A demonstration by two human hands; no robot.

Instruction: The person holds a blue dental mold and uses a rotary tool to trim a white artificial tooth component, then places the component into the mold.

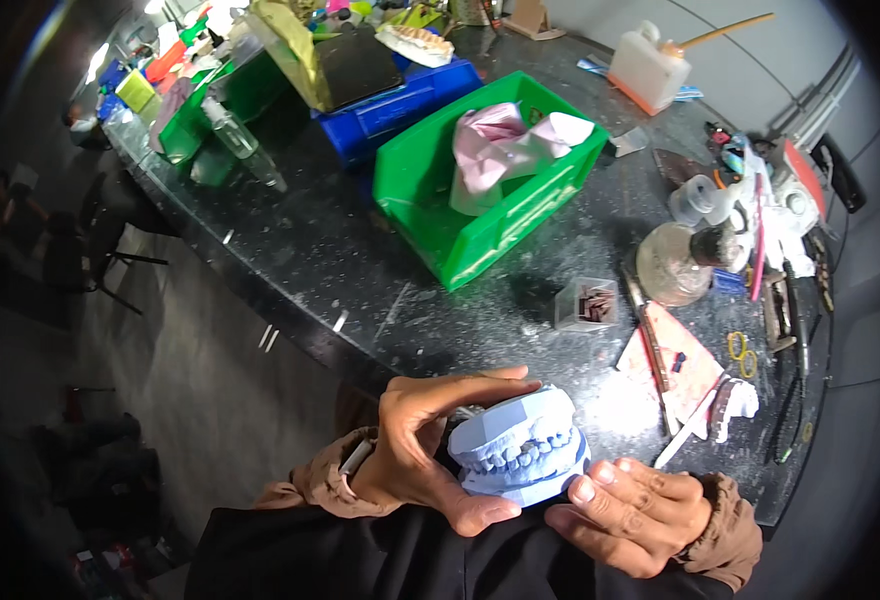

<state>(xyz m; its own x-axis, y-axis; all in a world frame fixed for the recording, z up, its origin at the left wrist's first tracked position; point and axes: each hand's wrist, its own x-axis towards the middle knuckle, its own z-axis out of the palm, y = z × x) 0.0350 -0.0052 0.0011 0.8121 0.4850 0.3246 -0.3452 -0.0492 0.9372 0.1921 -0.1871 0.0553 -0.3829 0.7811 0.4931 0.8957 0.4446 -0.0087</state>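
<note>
A pair of bluish dental plaster casts (519, 450), upper and lower arches set together with teeth facing, stands at the near edge of the dark bench. My left hand (432, 450) grips it from the left, thumb low at the front and fingers over the top. At the casts' lower right is my right hand (627, 514), its fingers extended beside the base; whether they touch it is hard to tell. To the right lie a pink wax sheet (687, 345), a wax knife (654, 349) across it, and a white-handled blade-like tool (686, 431).
Farther back stand a green bin (485, 240) with crumpled pink paper, a blue bin (402, 97) and a plastic bottle (648, 67) of liquid. A small clear box (588, 304), a glass spirit lamp (674, 262) and cluttered hand tools (792, 337) occupy the right side.
</note>
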